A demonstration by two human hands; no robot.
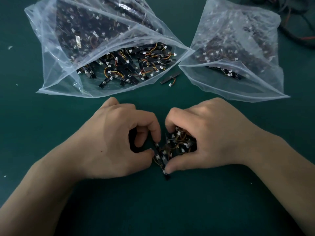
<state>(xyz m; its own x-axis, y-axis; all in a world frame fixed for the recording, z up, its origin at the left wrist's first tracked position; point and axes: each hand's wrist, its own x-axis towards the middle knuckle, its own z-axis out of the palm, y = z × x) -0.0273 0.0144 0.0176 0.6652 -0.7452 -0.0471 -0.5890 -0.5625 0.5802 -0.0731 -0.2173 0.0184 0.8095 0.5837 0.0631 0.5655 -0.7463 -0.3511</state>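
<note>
Covering the whole field of view was a dark green table surface [153,210], on which both forearms rested.

Beyond the grip and to its left lay the large clear plastic bag [56,70], its mouth open toward the hands. It held a dense heap of small black strip boards with orange and yellow wire leads and white connectors. Beyond the grip and to its right lay a second clear bag [255,82], smaller, with fewer of the same parts visible through its wall. A tangle of dark cables [293,31] sat far beyond the grip on the right, behind that second bag.

The right hand [213,137] was clenched around a bundle of strip boards [172,147], with the fingers curled over its top and the thumb pressed against its near end. The left hand [109,142] pinched one strip at the left edge of the same bundle between thumb and forefinger. The bundle sat directly between the two hands, low over the table; contact with the surface could not be confirmed.

One loose strip board [170,78] lay on the table straight beyond the grip, between the two bag mouths. A white scrap [10,47] lay far left of the grip.
</note>
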